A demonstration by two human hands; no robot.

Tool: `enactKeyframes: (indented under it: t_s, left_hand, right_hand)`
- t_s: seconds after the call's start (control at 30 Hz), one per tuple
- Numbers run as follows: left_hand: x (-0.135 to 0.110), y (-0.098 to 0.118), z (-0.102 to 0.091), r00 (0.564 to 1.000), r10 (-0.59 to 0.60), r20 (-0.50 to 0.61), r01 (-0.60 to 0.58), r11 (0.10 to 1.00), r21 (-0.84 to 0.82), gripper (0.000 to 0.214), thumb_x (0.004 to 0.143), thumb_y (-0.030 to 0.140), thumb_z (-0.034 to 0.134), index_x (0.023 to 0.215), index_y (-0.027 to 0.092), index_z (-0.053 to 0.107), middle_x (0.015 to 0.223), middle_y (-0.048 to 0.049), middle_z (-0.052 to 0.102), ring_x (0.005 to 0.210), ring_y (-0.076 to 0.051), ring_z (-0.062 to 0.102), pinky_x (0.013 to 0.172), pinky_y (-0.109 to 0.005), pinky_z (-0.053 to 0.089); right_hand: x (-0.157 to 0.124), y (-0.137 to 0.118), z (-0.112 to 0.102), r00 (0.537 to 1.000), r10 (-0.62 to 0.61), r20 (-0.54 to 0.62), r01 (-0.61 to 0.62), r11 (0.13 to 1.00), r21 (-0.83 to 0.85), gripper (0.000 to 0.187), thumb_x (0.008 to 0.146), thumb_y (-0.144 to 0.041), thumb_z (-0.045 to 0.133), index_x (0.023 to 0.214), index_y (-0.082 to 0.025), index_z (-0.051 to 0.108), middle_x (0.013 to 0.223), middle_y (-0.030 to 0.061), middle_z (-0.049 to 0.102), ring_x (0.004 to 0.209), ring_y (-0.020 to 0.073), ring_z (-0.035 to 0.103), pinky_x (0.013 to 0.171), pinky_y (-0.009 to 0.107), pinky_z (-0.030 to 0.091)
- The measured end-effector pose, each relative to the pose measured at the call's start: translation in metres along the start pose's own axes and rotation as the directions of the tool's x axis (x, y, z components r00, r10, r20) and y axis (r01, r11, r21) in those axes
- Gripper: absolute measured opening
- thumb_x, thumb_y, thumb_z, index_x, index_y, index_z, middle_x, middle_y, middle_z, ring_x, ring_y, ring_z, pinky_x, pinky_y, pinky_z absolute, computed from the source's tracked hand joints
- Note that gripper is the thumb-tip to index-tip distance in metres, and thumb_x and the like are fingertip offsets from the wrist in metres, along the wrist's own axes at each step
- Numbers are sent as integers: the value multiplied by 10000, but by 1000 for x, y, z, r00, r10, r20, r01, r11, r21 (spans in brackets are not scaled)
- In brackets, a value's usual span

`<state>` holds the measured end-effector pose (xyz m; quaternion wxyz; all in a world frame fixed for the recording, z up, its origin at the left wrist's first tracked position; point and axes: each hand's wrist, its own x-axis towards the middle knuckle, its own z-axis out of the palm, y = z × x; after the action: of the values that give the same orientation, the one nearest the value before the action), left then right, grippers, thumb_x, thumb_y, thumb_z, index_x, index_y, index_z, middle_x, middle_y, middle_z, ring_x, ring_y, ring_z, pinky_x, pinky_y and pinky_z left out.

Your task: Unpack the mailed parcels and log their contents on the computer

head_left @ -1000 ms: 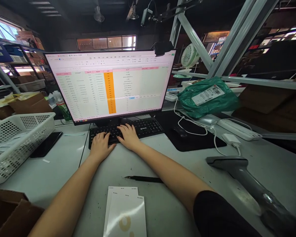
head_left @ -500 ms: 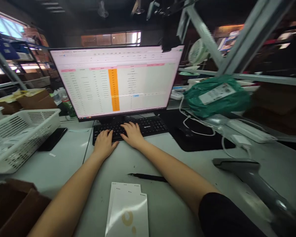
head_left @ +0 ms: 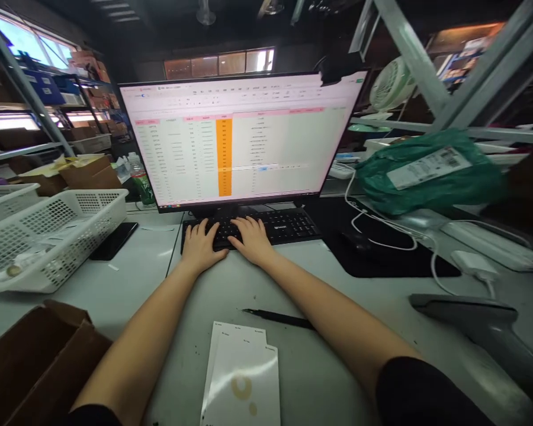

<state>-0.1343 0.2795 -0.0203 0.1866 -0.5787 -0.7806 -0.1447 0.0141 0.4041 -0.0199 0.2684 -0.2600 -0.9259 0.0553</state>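
Both hands rest on a black keyboard [head_left: 288, 229] below a wide monitor [head_left: 293, 148] that shows a spreadsheet with an orange column. My left hand [head_left: 201, 245] lies over the keyboard's left end, fingers spread on the keys and thumb at the front edge. Beside it, my right hand [head_left: 254, 239] has its fingers stretched over the middle keys. Neither hand holds anything. Under my right forearm lies a black pen [head_left: 278, 318], its rear end hidden. Two overlapping white cards [head_left: 244, 378] with a pale gold mark lie between my forearms.
To the right are a black mouse [head_left: 357, 241] on a mat [head_left: 382, 266], a green plastic parcel [head_left: 426, 177], white cables and a grey barcode scanner [head_left: 471, 313]. On the left are a white basket [head_left: 57, 254], a dark phone [head_left: 114, 241], a bottle [head_left: 142, 183] and an open cardboard box [head_left: 39, 361].
The view has swung left, so everything sits further right in the picture. My left hand's fingers have spread wider over the keys. My right hand stays on the keyboard.
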Motion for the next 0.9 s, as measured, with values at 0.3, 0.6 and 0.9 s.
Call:
enactKeyframes:
  t_s: [0.3,0.6,0.9]
  left_hand:
    - [-9,1,5,999,32,23,-33,999,21,642,922,478,602,1429,94,521,1372,-194,554,1268,-363,500,1103,-472,417]
    - [-11,2,5,998,57,4,-57,998,24,615,933,450,598,1418,79,524,1337,-196,565,1231,-358,507,1069,-464,441]
    - [-10,2,8,998,46,-47,-46,999,8,634,906,439,613,1447,127,504,1350,-188,559,1237,-357,511,1081,-483,418]
  right_hand:
    - [-2,0,-5,1000,17,23,-18,1000,17,536,989,-448,510,1464,-200,514,1537,102,493,1467,318,325,1225,604,165]
    - [0,0,-1,999,18,30,-18,1000,-4,560,946,-365,588,1477,-208,503,1545,95,484,1465,336,321,1218,622,171]
    - [2,-1,-8,1000,24,-11,-24,1000,-1,542,959,-386,549,1472,-214,504,1541,98,488,1457,328,337,1212,615,195]
